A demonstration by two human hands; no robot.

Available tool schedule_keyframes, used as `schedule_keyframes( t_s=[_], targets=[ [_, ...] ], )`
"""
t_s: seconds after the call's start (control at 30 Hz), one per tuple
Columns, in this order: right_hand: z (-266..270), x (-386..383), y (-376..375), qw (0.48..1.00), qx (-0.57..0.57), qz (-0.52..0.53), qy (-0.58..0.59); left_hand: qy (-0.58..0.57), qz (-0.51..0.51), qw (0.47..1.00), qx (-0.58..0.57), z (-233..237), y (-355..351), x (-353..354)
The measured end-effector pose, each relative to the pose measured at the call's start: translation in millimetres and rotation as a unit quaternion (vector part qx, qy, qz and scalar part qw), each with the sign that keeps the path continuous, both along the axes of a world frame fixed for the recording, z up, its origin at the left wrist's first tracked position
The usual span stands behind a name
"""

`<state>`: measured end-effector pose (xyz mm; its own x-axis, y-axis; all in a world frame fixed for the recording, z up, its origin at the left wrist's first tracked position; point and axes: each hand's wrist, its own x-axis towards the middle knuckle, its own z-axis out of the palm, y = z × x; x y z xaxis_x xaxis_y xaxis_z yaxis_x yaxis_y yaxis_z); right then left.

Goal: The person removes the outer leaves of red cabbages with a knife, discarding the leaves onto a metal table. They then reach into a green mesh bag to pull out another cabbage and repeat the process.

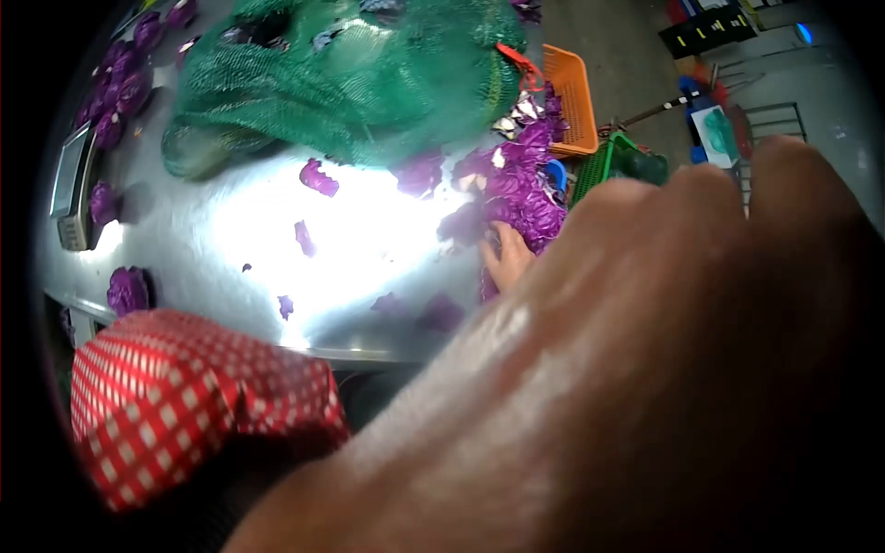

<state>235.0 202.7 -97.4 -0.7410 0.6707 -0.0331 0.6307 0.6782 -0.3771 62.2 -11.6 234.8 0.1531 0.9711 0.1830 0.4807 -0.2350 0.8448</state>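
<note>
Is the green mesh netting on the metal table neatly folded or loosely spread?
Loosely spread: the green mesh netting sprawls in uneven creases across the shiny metal table, showing no squared edges.

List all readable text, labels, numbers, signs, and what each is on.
No text is readable.
Scale, left: display and panel too small and washed out to read.
Dark box, top right: yellow marks, too blurred to tell if lettering.
Orange basket, green basket: no text visible.
</note>
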Motion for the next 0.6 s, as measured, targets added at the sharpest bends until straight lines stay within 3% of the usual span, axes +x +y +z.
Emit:
schedule_keyframes(
  t_s=[0.07,0.1,0.2,0.27,0.33,0.37,0.47,0.5,0.6],
  targets=[
    [5,-4,1,0.999,0.025,-0.028,-0.034,0.015,-0.008,1.0,0.003,-2,1,-4],
    [24,-9,-5,0.997,-0.049,-0.045,-0.028,0.023,-0.012,1.0,0.0,-2,0,-4],
    [12,-6,-8,0.986,0.025,0.002,0.164,0.037,-0.017,0.999,0.0,2,2,-7],
    [-14,0,6,0.987,0.152,0.04,0.029,0.053,-0.017,0.998,0.001,-1,0,-12],
    [27,-6,-5,0.995,-0.044,-0.019,-0.092,0.065,-0.012,0.998,0.002,-4,-3,-14],
    [20,-6,-5,0.989,0.047,0.019,0.14,0.071,-0.009,0.997,0.003,-5,-5,-15],
    [-12,0,-3,0.989,0.105,-0.013,0.099,0.068,0.005,0.998,0.009,-6,-14,-17],
    [33,-17,-18,0.996,0.021,-0.044,0.071,0.067,0.011,0.998,0.013,-6,-17,-17],
    [32,-15,-18,0.993,0.1,-0.019,0.066,0.07,0.019,0.997,0.014,-2,-22,-23]
  ],
)
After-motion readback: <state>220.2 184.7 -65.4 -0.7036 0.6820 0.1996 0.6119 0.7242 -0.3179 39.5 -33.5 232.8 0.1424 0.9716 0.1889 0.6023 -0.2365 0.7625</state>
